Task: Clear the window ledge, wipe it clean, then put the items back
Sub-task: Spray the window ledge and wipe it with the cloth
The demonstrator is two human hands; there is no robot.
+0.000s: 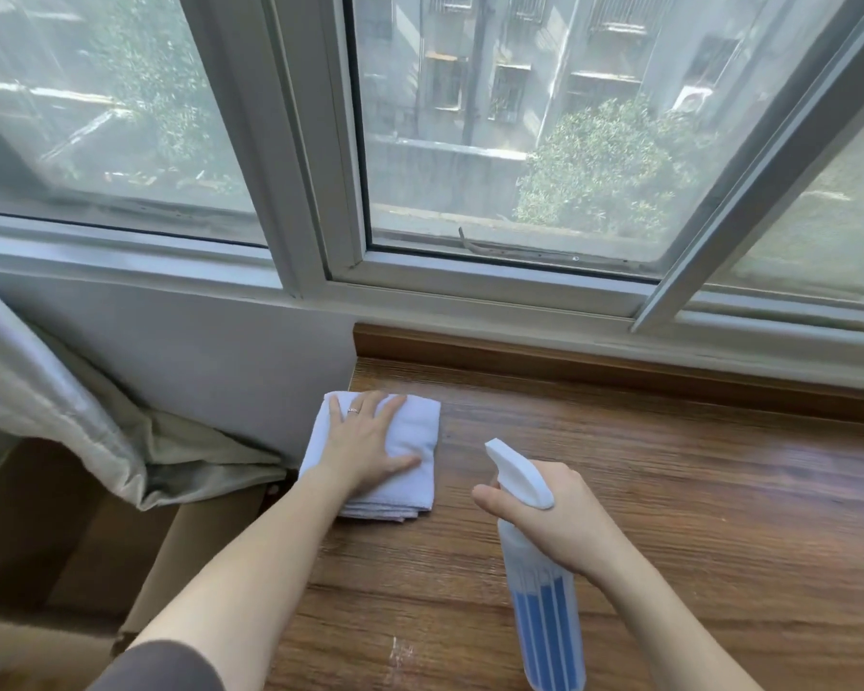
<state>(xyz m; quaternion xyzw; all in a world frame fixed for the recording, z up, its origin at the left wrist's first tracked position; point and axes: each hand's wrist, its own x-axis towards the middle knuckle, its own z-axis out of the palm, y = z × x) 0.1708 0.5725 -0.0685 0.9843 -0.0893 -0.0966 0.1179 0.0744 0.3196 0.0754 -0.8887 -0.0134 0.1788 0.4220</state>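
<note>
1. Your left hand (370, 441) lies flat on the cloth (395, 451), fingers straight and spread, pointing to 12 o'clock.
2. The cloth is folded and sits at the ledge's (669, 481) left end, at 9 o'clock from the bottle; its long axis runs from 6 to 12.
3. Your right hand (549, 516) is clamped round the bottle's (544, 591) neck.
4. The bottle tilts, its long axis running from 5 to 11 o'clock, with the white nozzle (515, 471) aimed at 11, toward the cloth.
5. A curtain (46, 391) hangs at 9 o'clock, beyond the ledge.
</note>
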